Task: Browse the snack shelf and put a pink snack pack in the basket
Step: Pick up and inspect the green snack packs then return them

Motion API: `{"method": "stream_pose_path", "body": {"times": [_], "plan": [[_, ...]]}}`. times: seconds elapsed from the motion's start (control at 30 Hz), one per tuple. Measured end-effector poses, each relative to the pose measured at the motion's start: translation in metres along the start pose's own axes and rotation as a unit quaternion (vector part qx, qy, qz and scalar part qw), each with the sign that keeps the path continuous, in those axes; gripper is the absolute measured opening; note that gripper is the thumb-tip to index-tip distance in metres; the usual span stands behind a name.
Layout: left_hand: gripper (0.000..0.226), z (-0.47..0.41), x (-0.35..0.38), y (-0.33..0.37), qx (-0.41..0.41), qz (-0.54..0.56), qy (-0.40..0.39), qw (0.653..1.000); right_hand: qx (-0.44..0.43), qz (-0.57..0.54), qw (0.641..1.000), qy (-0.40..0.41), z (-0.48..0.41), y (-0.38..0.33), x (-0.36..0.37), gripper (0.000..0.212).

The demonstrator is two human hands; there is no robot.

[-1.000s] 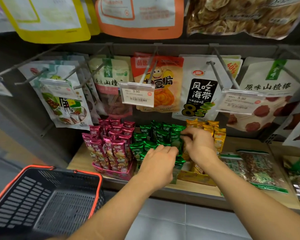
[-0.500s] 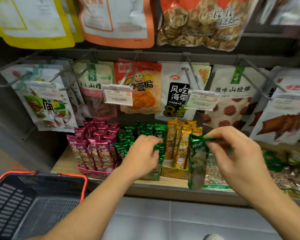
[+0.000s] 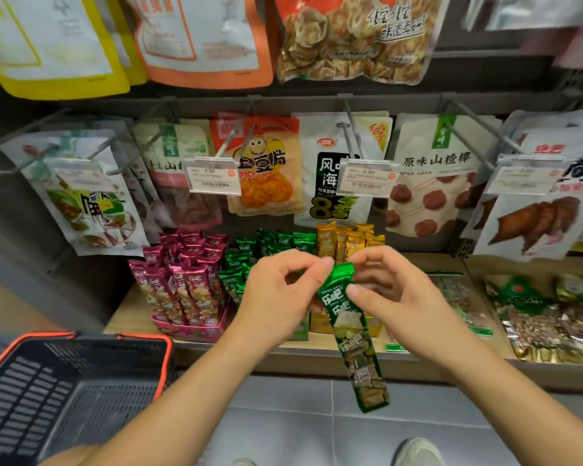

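In front of the lower shelf, head view, the only one: a green snack pack is held clear of the display by both hands. Its top crimp is pinched between thumb and forefinger of the left hand. It is gripped just below by the right hand, thumb pressed on the printed front, other fingers curled behind. The pack hangs almost upright with its front turned to the camera, judged to be for reading the label, so this is browsing, not the pick. Its colour is wrong for the task. The pink snack packs stand upright in their tray on the shelf, just left of the green row, untouched. The basket is seen low at left, below the shelf edge and just under the pink tray, so the drop is judged short. No goods are seen in the part shown. Its left side is cut off by the frame, and what carries it cannot be told. The right fingertips are hidden behind the pack, the green row is partly covered by the left hand, and print on the price tag is too blurred to read fully.
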State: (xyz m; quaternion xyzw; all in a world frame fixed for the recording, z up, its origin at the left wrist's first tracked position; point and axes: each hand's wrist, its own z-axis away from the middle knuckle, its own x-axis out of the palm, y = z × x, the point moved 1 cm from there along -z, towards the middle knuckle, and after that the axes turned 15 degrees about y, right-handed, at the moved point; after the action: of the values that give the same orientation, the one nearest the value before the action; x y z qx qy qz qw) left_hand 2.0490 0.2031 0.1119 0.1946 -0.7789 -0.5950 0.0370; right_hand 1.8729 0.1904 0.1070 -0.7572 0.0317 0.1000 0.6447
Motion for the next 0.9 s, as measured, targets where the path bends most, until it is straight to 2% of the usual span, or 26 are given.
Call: {"method": "stream_pose_path", "body": {"times": [0.07,0.13,0.2,0.27,0.33,0.4,0.43,0.5,0.63,0.77,0.83,0.9], "plan": [[0.021,0.002,0.000,0.002,-0.008,0.010,0.015,1.000,0.045,-0.021,0.998,-0.045,0.000,0.001,0.004,0.030],[0.022,0.005,0.001,0.003,0.019,-0.016,0.023,0.999,0.044,-0.008,0.996,-0.081,0.002,0.002,0.010,0.031],[0.019,0.003,-0.001,0.002,0.134,-0.117,0.043,0.983,0.038,0.007,0.995,-0.087,0.004,0.001,0.014,0.027],[0.024,0.002,-0.002,0.001,0.243,-0.223,0.044,0.943,0.033,0.020,0.995,-0.090,0.005,0.001,0.018,0.026],[0.036,0.001,-0.004,-0.001,0.278,-0.291,0.024,0.915,0.018,0.046,0.995,-0.083,0.006,0.001,0.020,0.024],[0.038,0.000,-0.006,-0.002,0.262,-0.319,0.006,0.911,-0.001,0.082,0.995,-0.064,0.006,0.001,0.022,0.021],[0.035,-0.001,-0.007,-0.004,0.241,-0.306,-0.011,0.921,-0.006,0.094,0.994,-0.054,0.007,0.001,0.022,0.020],[0.029,-0.004,-0.009,-0.008,0.194,-0.247,-0.057,0.948,-0.013,0.105,0.993,-0.043,0.007,0.003,0.020,0.021],[0.032,-0.004,-0.013,-0.007,0.106,-0.162,-0.143,0.971,-0.025,0.161,0.986,-0.036,0.009,0.009,0.020,0.030],[0.003,-0.005,-0.015,-0.001,0.084,-0.103,-0.115,0.984,-0.011,0.199,0.980,-0.030,0.007,0.011,0.021,0.037],[0.012,-0.005,-0.016,0.000,0.071,-0.084,-0.114,0.987,-0.002,0.212,0.976,-0.049,0.007,0.012,0.023,0.039],[0.016,-0.004,-0.016,0.001,0.049,-0.080,-0.132,0.987,0.003,0.206,0.976,-0.067,0.009,0.011,0.026,0.030]]}}
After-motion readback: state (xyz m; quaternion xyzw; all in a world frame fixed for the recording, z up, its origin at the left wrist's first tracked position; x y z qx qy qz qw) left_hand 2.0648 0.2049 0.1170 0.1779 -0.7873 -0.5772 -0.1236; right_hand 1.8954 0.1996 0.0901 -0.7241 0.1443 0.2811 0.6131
